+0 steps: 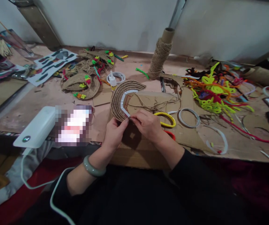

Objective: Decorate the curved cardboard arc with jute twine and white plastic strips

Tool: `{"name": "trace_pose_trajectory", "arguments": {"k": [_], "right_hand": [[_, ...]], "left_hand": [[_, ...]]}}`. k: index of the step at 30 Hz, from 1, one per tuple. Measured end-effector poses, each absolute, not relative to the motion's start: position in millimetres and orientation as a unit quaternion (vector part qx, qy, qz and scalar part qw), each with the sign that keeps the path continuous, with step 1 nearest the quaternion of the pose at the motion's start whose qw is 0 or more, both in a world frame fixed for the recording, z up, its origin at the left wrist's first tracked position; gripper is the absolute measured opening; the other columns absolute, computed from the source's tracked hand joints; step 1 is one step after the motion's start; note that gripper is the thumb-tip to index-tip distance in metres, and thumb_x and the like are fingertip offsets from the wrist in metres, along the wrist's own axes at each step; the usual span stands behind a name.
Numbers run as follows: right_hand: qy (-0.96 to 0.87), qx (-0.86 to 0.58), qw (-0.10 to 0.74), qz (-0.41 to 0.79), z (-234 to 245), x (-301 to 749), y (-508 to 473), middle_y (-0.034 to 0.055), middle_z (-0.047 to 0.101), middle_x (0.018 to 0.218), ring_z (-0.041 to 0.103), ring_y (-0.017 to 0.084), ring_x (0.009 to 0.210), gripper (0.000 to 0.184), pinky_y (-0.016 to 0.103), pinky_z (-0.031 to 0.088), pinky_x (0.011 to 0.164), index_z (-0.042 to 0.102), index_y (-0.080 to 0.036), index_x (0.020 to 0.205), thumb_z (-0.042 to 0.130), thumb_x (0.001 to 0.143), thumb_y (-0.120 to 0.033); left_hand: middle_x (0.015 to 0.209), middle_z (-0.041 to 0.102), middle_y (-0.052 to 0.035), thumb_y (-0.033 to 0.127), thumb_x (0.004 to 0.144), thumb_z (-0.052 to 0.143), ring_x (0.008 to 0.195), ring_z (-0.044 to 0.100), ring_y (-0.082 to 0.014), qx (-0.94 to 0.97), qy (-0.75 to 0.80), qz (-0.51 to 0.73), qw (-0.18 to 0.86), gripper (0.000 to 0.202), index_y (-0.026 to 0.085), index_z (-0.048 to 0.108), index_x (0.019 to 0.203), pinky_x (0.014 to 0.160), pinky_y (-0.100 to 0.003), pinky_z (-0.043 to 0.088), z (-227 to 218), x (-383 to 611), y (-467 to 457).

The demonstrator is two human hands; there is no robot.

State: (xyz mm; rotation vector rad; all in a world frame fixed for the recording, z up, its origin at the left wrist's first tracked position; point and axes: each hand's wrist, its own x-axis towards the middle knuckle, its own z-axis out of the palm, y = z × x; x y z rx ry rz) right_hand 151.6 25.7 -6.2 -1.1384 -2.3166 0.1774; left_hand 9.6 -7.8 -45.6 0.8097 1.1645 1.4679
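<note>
At the lower end of the rope crescent [116, 101], the left hand [115, 132] grips with its thumb uppermost, while the right hand [148, 125] pinches the white strip [122, 103], knuckles up. Both forearms [169, 150] angle inward from below the crescent.

No legible text, unclear round mark [27, 139], power bank [38, 123]

Craft workshop — twine spool [160, 56], bright pipe cleaners [215, 86], cardboard [188, 134] on cluttered worktable [43, 100].

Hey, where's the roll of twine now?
In the head view, the roll of twine stands toward the back of the table, right of centre, beyond the right hand and beside the short green strip.
</note>
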Motion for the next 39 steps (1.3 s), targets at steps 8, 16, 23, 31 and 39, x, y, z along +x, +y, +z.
{"name": "trace_pose_trajectory", "arguments": {"k": [8,16,23,31,39], "right_hand": [[-0.859,-0.44,0.257,0.04,-4.3,150.6,21.4,0.0068,0.068,0.081,0.06,0.015,0.075,0.028,0.026,0.039,0.065,0.07,-0.015,0.084,0.048,0.094,-0.028],[-0.862,-0.457,0.22,0.015,-4.3,148.5,17.1,0.0071,0.068,0.083,0.058,0.015,0.074,0.032,0.028,0.033,0.061,0.07,-0.016,0.088,0.042,0.096,-0.029],[-0.865,-0.452,0.215,0.006,-4.7,148.7,18.6,0.0076,0.067,0.081,0.057,0.015,0.073,0.033,0.028,0.034,0.062,0.069,-0.015,0.087,0.039,0.097,-0.026],[-0.868,-0.452,0.205,0.023,-3.9,149.2,19.0,0.0075,0.068,0.084,0.057,0.015,0.074,0.032,0.028,0.034,0.061,0.069,-0.015,0.088,0.042,0.096,-0.03],[-0.871,-0.452,0.193,0.007,-2.5,149.0,18.7,0.0068,0.067,0.084,0.057,0.015,0.074,0.027,0.028,0.033,0.06,0.069,-0.016,0.088,0.044,0.094,-0.024]], "left_hand": [[0.095,0.072,-0.0051,0.032,0.074,0.072,0.091,0.065,-0.0184,0.387,0.507,0.603,0.48,0.029,0.015,0.067,0.097,0.089,-0.032,0.048,-49.4,9.2,-7.9],[0.094,0.073,-0.0055,0.032,0.073,0.072,0.09,0.066,-0.0191,0.399,0.517,0.594,0.471,0.028,0.015,0.069,0.095,0.089,-0.033,0.049,-51.1,8.5,-7.1],[0.094,0.073,-0.0061,0.031,0.073,0.072,0.088,0.066,-0.0187,0.396,0.513,0.586,0.487,0.027,0.015,0.069,0.094,0.087,-0.032,0.049,-47.6,7.7,-7.3],[0.097,0.072,-0.0064,0.031,0.074,0.07,0.092,0.065,-0.0195,0.401,0.51,0.58,0.494,0.029,0.015,0.069,0.098,0.091,-0.034,0.047,-47.3,7.1,-6.3],[0.094,0.072,-0.0051,0.03,0.073,0.071,0.092,0.065,-0.0195,0.398,0.514,0.582,0.487,0.027,0.016,0.068,0.095,0.089,-0.033,0.048,-43.2,7.9,-5.5]]}}
